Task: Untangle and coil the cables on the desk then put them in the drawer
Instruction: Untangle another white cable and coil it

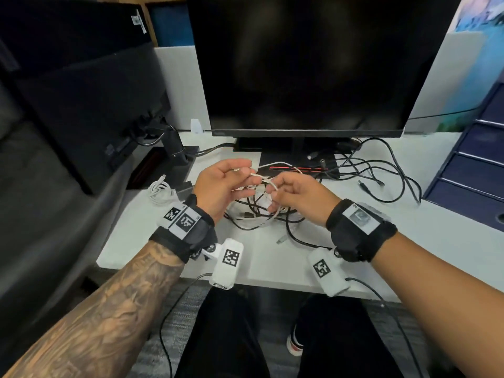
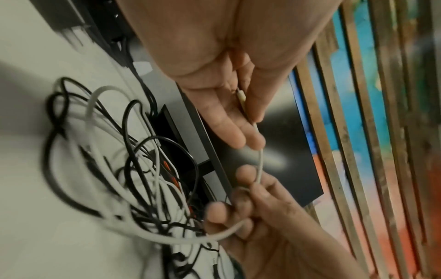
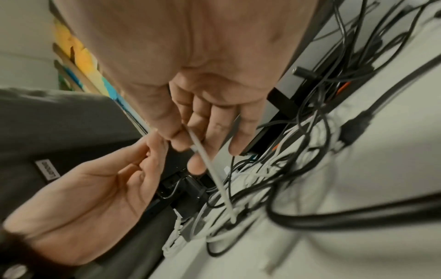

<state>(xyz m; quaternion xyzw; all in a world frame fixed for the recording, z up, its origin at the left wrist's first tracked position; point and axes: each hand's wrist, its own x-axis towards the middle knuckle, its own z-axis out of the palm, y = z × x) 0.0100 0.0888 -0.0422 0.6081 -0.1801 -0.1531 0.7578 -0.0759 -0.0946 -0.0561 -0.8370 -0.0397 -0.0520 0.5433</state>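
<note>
The left hand (image 1: 218,186) held the plug end of a white cable (image 2: 260,162) between thumb and nearly straight fingers. The right hand (image 1: 297,195), fingers curled, pinched the same cable just beside it. Both hands hovered over a tangle (image 1: 261,211) of black and white cables on the desk (image 1: 409,241), directly below them. A coiled white cable (image 1: 159,190) lay left of the left hand. Drawers (image 1: 474,173) stood shut, well right of the right hand, contents unseen.

White desk (image 1: 409,236), tangled cables (image 1: 261,214), monitor (image 1: 305,64)
</note>
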